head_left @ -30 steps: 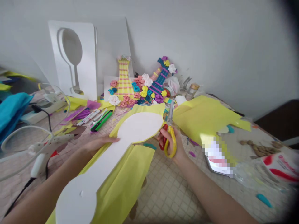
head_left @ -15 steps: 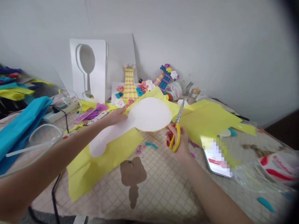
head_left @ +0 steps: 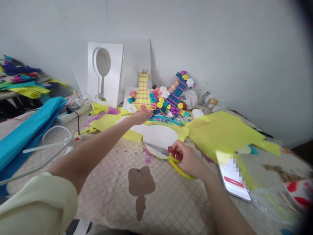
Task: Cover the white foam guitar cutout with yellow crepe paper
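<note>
A white paddle-shaped card cutout lies on yellow paper, its narrow handle partly behind my left forearm. Over the handle side, my left hand reaches forward with its fingers stretched out, close to the crepe-paper flowers. Whether the fingertips touch anything is hard to see. My right hand is wrapped round the red and yellow handles of a pair of scissors. The blurred blades point left over the cutout's rounded near edge.
Behind stand a card with a cut-out shape and decorated woven paper pieces. At right are a yellow sheet, a phone and plastic packaging. Blue crepe paper and a cable lie left.
The cutout and its yellow paper have swung round, the handle now farther away. My left hand has shifted forward. The scissors have tipped from pointing up to pointing left.
</note>
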Action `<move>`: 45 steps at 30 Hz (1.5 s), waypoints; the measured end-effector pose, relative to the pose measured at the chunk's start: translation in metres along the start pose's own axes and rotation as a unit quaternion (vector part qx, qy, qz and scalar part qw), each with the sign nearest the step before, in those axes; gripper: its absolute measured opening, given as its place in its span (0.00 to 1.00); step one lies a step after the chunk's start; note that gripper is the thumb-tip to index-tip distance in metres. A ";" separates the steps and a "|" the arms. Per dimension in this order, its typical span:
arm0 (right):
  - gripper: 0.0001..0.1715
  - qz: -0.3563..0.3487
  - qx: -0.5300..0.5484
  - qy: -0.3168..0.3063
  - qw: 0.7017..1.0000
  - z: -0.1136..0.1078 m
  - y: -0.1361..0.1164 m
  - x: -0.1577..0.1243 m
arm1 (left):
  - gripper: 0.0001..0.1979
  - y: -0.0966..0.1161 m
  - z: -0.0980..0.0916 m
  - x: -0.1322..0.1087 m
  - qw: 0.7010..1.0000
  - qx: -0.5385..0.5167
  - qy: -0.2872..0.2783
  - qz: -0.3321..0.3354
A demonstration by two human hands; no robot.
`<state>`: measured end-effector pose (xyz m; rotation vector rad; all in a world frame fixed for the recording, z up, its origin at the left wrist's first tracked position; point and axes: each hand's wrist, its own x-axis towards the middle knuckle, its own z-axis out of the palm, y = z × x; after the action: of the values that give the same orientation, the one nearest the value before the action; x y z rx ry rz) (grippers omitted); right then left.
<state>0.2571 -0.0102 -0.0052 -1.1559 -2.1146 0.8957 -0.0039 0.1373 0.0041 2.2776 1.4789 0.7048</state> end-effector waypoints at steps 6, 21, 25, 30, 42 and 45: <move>0.15 0.046 -0.215 -0.148 0.964 0.046 -0.009 -0.010 | 0.12 0.003 -0.016 -0.055 0.989 -0.120 0.044 -0.068; 0.06 -0.019 -0.216 -0.006 0.976 0.051 -0.008 0.024 | 0.08 0.046 0.035 -0.154 0.680 -0.645 0.018 -0.350; 0.07 -0.029 -0.268 0.024 0.963 0.069 0.001 0.044 | 0.07 0.050 0.037 -0.139 0.632 -0.684 0.031 -0.364; 0.08 -0.023 -0.315 0.044 0.948 0.055 0.004 0.052 | 0.06 0.063 0.039 -0.118 0.617 -0.708 0.031 -0.341; 0.09 -0.025 -0.381 0.038 0.923 0.065 0.015 0.067 | 0.06 0.049 0.068 -0.112 0.640 -0.689 0.155 -0.303; 0.09 -0.026 -0.388 0.054 0.920 0.066 0.017 0.066 | 0.05 0.046 0.069 -0.114 0.638 -0.688 0.156 -0.309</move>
<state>0.1862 0.0353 -0.0488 -1.4533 -2.4554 -0.0836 0.0317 0.0132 -0.0536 0.4465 0.9855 1.3362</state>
